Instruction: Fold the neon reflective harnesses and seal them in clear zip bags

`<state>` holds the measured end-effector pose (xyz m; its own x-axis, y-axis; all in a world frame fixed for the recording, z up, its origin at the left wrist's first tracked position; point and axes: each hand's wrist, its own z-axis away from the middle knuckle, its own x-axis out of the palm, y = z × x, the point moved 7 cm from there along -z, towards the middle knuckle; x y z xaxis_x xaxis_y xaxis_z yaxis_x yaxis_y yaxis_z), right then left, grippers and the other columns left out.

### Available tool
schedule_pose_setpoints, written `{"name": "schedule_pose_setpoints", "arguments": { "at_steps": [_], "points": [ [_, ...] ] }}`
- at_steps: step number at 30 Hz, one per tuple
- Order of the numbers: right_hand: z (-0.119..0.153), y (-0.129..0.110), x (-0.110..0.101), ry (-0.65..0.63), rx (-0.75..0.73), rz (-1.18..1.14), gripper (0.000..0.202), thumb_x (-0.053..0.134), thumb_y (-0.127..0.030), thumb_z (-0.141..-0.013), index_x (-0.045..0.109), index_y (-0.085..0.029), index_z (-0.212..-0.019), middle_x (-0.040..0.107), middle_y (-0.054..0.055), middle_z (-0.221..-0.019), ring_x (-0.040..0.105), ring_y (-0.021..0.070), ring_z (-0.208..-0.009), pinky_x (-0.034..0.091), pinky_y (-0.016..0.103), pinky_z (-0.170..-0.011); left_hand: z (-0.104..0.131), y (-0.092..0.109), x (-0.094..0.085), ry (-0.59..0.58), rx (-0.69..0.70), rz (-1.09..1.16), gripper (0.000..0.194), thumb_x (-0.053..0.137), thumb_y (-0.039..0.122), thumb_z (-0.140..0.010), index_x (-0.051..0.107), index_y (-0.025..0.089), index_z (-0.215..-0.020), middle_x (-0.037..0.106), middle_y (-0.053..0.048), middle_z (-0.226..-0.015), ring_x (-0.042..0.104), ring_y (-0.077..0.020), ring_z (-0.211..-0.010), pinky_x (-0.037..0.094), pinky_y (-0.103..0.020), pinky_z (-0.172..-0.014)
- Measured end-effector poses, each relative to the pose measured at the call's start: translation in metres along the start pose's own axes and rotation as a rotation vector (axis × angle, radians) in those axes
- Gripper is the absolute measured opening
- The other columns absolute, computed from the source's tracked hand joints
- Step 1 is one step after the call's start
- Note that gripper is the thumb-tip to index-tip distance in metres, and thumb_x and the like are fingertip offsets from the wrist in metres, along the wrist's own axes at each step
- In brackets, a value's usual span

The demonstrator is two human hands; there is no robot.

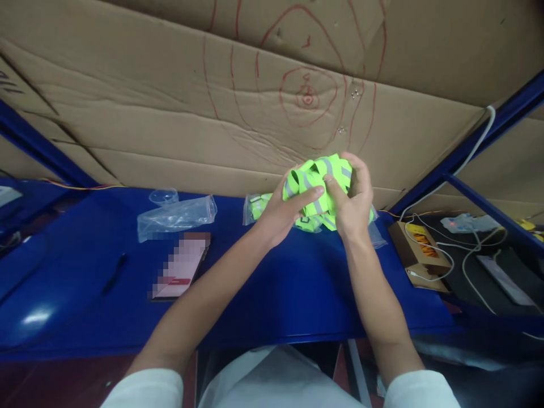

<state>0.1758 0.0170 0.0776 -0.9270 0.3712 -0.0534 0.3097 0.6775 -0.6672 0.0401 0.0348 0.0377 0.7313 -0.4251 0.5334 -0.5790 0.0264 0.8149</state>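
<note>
A bundle of neon-yellow reflective straps (317, 178) with grey stripes is held up between both hands above the blue table. My left hand (285, 207) grips its left side, thumb pressed across the front. On the right side my right hand (353, 198) is closed round the bundle, its thumb on the front and fingers behind. Below and behind the hands lie clear plastic bags (249, 209) with more neon-yellow strap material in them, partly hidden by the hands.
On the blue table (272, 294) a clear plastic bag (178, 218) and a phone (182, 266) lie to the left. An open cardboard box (410, 243) with orange contents stands at the right, beside white cables (461, 246). A cardboard wall (170, 113) with red rings rises behind.
</note>
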Motion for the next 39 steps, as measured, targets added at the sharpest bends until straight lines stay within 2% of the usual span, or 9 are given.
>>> {"name": "schedule_pose_setpoints", "arguments": {
  "at_steps": [5, 10, 15, 19, 22, 27, 34, 37, 39],
  "points": [
    [0.0, -0.006, 0.004, -0.182, 0.053, 0.032, 0.052, 0.073, -0.041, -0.087, 0.052, -0.03, -0.134, 0.058, 0.004, -0.135, 0.059, 0.0254, -0.125, 0.05, 0.047, -0.114, -0.005, 0.004, -0.011, 0.059, 0.186, -0.121, 0.067, 0.095, 0.031, -0.07, 0.063, 0.023, -0.129, 0.072, -0.006, -0.123, 0.069, -0.0266, -0.118, 0.056, -0.04, -0.105],
    [0.003, 0.006, 0.009, -0.261, 0.332, -0.166, 0.073, 0.08, -0.055, -0.082, 0.046, -0.034, -0.143, 0.064, 0.003, -0.133, 0.067, 0.0234, -0.117, 0.061, 0.042, -0.101, -0.013, 0.002, -0.015, -0.002, 0.139, -0.095, 0.069, 0.096, 0.03, -0.068, 0.063, 0.022, -0.127, 0.073, -0.007, -0.122, 0.07, -0.0264, -0.113, 0.058, -0.041, -0.101],
    [0.013, 0.018, 0.02, -0.414, 0.525, -0.356, 0.055, 0.088, -0.049, -0.076, 0.068, -0.025, -0.121, 0.075, 0.003, -0.117, 0.073, 0.0248, -0.107, 0.064, 0.042, -0.096, -0.012, 0.012, -0.015, -0.093, 0.089, -0.202, 0.074, 0.096, 0.036, -0.068, 0.059, 0.023, -0.131, 0.071, -0.008, -0.124, 0.07, -0.0305, -0.116, 0.061, -0.044, -0.097],
    [0.016, 0.016, 0.027, -0.416, 0.506, -0.38, 0.053, 0.094, -0.044, -0.069, 0.072, -0.026, -0.114, 0.077, 0.0, -0.115, 0.073, 0.025, -0.109, 0.062, 0.041, -0.1, -0.009, 0.021, -0.023, -0.156, 0.004, -0.352, 0.097, 0.097, 0.032, -0.066, 0.046, 0.03, -0.148, 0.066, -0.009, -0.136, 0.069, -0.0363, -0.118, 0.065, -0.051, -0.09],
    [0.018, 0.011, 0.036, -0.453, 0.489, -0.369, 0.057, 0.095, -0.042, -0.067, 0.072, -0.027, -0.117, 0.077, 0.0, -0.119, 0.072, 0.0264, -0.116, 0.06, 0.042, -0.105, -0.008, 0.03, -0.031, -0.21, 0.015, -0.445, 0.119, 0.098, 0.027, -0.065, 0.028, 0.037, -0.161, 0.063, -0.008, -0.142, 0.067, -0.0372, -0.124, 0.062, -0.054, -0.097],
    [0.013, 0.008, 0.036, -0.377, 0.349, -0.302, 0.052, 0.093, -0.04, -0.071, 0.07, -0.027, -0.116, 0.076, 0.001, -0.12, 0.071, 0.0263, -0.117, 0.056, 0.047, -0.111, -0.007, 0.029, -0.03, -0.32, 0.003, -0.471, 0.118, 0.097, 0.026, -0.063, 0.031, 0.038, -0.16, 0.059, -0.005, -0.149, 0.059, -0.0379, -0.137, 0.058, -0.054, -0.107],
    [0.007, 0.014, 0.025, -0.23, 0.235, -0.159, 0.063, 0.092, -0.05, -0.07, 0.064, -0.029, -0.123, 0.074, 0.004, -0.124, 0.07, 0.0293, -0.121, 0.054, 0.052, -0.112, -0.001, 0.04, -0.011, -0.296, 0.085, -0.383, 0.126, 0.097, 0.039, -0.065, 0.019, 0.037, -0.164, 0.064, -0.006, -0.138, 0.064, -0.036, -0.13, 0.055, -0.055, -0.107],
    [0.003, 0.013, 0.007, -0.136, 0.247, -0.171, 0.058, 0.093, -0.048, -0.069, 0.068, -0.028, -0.117, 0.076, 0.005, -0.122, 0.072, 0.0305, -0.118, 0.056, 0.054, -0.11, 0.001, 0.058, -0.029, -0.307, 0.067, -0.522, 0.118, 0.093, 0.042, -0.071, 0.022, 0.036, -0.165, 0.063, -0.008, -0.137, 0.067, -0.0324, -0.123, 0.056, -0.051, -0.104],
    [0.005, 0.017, -0.014, -0.038, 0.27, -0.179, 0.053, 0.094, -0.043, -0.068, 0.071, -0.025, -0.112, 0.078, 0.006, -0.117, 0.074, 0.03, -0.113, 0.058, 0.053, -0.107, 0.001, 0.067, -0.064, -0.255, 0.04, -0.751, 0.09, 0.09, 0.046, -0.074, 0.049, 0.031, -0.153, 0.066, -0.01, -0.132, 0.068, -0.0329, -0.12, 0.055, -0.051, -0.104]
  ]
}}
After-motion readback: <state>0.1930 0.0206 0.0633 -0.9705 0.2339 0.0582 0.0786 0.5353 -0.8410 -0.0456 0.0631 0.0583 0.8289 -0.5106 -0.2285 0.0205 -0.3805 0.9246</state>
